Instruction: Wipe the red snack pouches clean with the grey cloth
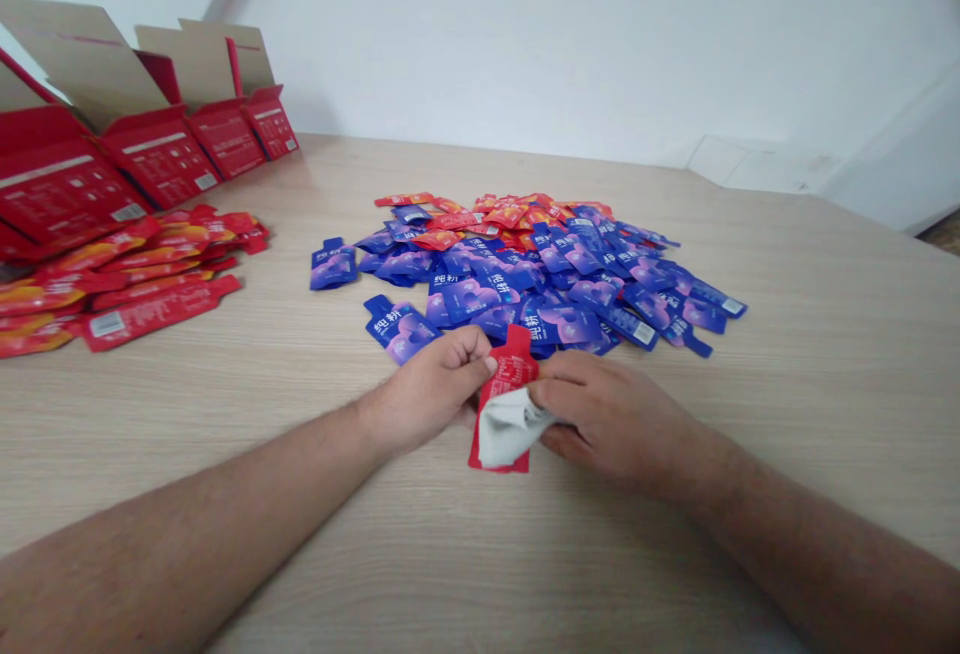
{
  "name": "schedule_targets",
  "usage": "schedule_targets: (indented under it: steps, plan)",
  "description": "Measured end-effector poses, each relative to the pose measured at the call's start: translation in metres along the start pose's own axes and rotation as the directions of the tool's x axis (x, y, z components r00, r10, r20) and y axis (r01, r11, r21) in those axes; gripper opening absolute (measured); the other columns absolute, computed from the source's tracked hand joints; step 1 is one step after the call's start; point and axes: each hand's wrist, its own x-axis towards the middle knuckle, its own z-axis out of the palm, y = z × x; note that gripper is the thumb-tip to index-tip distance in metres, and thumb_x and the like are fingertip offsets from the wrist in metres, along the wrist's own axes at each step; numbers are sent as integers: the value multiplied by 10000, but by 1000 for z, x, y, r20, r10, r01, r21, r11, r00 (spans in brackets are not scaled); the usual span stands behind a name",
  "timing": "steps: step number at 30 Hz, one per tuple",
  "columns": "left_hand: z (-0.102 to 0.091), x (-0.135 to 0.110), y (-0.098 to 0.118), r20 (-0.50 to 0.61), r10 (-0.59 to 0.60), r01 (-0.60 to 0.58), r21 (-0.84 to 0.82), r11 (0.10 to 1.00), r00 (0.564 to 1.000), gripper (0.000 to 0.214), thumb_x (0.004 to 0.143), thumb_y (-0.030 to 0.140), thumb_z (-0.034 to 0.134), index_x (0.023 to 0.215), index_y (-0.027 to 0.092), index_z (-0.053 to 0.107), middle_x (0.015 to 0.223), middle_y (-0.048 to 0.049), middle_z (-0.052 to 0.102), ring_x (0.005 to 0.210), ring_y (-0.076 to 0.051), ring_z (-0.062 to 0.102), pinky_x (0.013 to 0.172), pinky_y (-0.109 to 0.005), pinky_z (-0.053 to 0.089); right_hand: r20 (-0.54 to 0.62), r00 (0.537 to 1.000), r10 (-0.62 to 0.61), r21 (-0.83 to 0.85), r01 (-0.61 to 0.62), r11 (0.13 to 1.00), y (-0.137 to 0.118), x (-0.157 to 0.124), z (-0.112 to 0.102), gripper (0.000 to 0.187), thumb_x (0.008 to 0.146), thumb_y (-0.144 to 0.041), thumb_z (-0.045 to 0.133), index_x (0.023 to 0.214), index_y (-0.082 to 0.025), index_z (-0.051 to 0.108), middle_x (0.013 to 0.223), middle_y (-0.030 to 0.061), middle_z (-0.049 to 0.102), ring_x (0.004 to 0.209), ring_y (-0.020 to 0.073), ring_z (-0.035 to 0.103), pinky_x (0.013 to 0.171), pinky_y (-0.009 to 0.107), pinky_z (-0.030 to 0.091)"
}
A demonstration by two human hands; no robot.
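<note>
Between my hands is a red sachet (517,342), its narrow neck pointing away from me and its printed back facing up. My left hand (435,384) pinches the sachet's left edge between thumb and fingers. A whitish cloth (510,429) lies against the lower part of the sachet, gripped by my right hand (600,409), whose fingers also touch the sachet's right edge. Just beyond my hands spreads a pile of blue-purple sachets (555,319), with red-orange sachets (517,212) heaped at its far side.
Several red cartons (157,156) with raised cardboard flaps stand in a row at the back left. In front of them lies a stack of red-orange sachets (154,312). A white wall (525,44) rises behind the wood-grain table (300,564).
</note>
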Motion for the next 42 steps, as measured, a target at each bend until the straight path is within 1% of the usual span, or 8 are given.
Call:
schedule_targets:
  steps: [4, 11, 17, 23, 29, 35, 40, 42]
  plan:
    - [-1, 2, -2, -1, -17, 17, 27, 1000, 1000, 259, 903, 381, 662, 838, 195, 494, 662, 47, 550, 536, -87, 501, 498, -193, 421, -120, 981, 150, -51, -157, 986, 9, 1, 0, 82, 956, -248, 607, 998, -182, 630, 1011, 88, 634, 951, 245, 592, 834, 379, 490]
    - [0, -1, 2, 0, 23, -23, 41, 999, 1000, 263, 910, 383, 652, 824, 185, 501, 641, 58, 505, 505, -64, 424, 460, -168, 351, 40, 998, -57, 10, 57, 998, -2, -1, -1, 81, 901, -175, 648, 974, -210, 648, 1019, 47, 650, 907, 215, 607, 794, 340, 494]
    - [-1, 1, -1, -4, -24, 24, 37, 999, 1000, 276, 896, 396, 677, 834, 191, 502, 664, 43, 548, 542, -87, 498, 495, -190, 414, -118, 982, 146, -60, -154, 986, 8, 0, 0, 76, 948, -248, 616, 981, -181, 627, 999, 91, 635, 946, 255, 602, 833, 398, 508]
    - [-1, 0, -1, -8, 4, -4, 38, 999, 1000, 267, 901, 393, 667, 840, 185, 512, 654, 53, 516, 516, -69, 443, 472, -170, 356, 40, 998, -54, 15, 54, 998, -2, 0, 0, 71, 906, -172, 638, 967, -206, 645, 1030, 55, 656, 930, 220, 619, 815, 349, 507]
    - [-2, 2, -3, 1, -12, 12, 19, 1000, 1000, 264, 893, 389, 675, 846, 193, 505, 675, 40, 553, 549, -90, 514, 510, -194, 425, -129, 979, 155, -54, -163, 985, 8, 0, 2, 76, 948, -236, 610, 994, -177, 623, 1013, 93, 632, 957, 259, 605, 831, 401, 510]
    - [0, -1, 0, -2, 10, -10, 35, 999, 1000, 254, 901, 374, 661, 828, 186, 505, 639, 55, 510, 510, -68, 437, 466, -169, 344, 58, 996, -71, 13, 70, 997, -1, -1, 1, 74, 900, -173, 642, 964, -210, 641, 1038, 52, 657, 936, 220, 620, 808, 345, 499]
    - [0, 0, -1, -8, -9, 9, 10, 1000, 1000, 238, 888, 361, 672, 844, 192, 510, 664, 41, 566, 540, -90, 522, 505, -192, 423, -109, 986, 125, -71, -133, 989, 7, -1, 1, 78, 956, -254, 612, 983, -183, 628, 996, 88, 639, 927, 247, 603, 804, 378, 499]
    - [0, 0, -1, -6, -13, 13, 20, 1000, 1000, 230, 884, 348, 674, 841, 192, 511, 664, 44, 562, 538, -88, 521, 502, -189, 419, -100, 987, 127, -69, -134, 989, 8, -1, 1, 71, 950, -253, 618, 967, -185, 626, 991, 85, 637, 920, 243, 602, 795, 369, 496]
